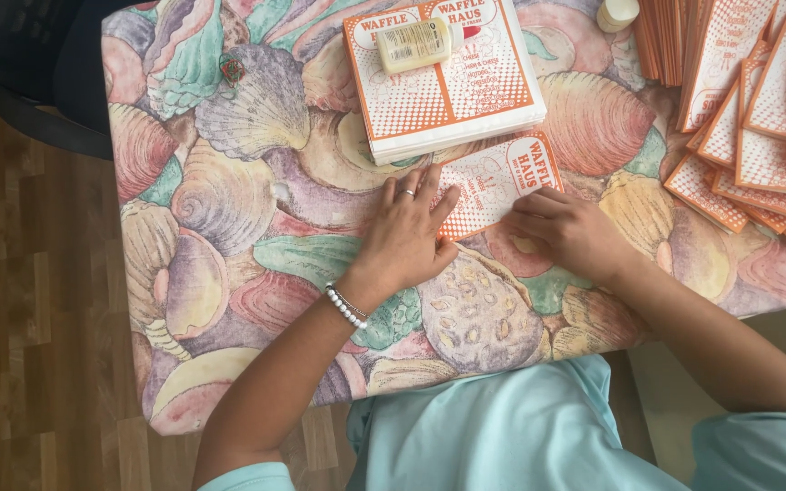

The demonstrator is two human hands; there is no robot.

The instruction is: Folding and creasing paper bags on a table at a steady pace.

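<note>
Head view: looking straight down at my lap table with the seashell-print cloth (229,209), both hands on one paper piece.
Piece in hand: an orange-and-white printed paper sleeve (493,182), lying flat and tilted, just below the unfolded stack.
Left hand (407,235): flat, fingers spread, pinning the sleeve's left edge down. Not gripping anything, just pressing.
Right hand (570,229): fingers curled low on the sleeve's lower right edge, looks like I'm creasing or pressing the fold. Can't really tell if anything's pinched under the fingertips.
Done pile: folded pieces (757,145) fanned out at the right, overlapping each other, plus more standing on edge at the top. So I'd say a good chunk is finished.
Left to do: the flat stack (452,82) above my hands looks fairly thick, so plenty to go, I'd guess.
Glue: small yellowish bottle (414,44) lying on its side on top of that stack, untouched right now.
Where I'm at: mid-piece, somewhere in the middle of the batch.
</note>
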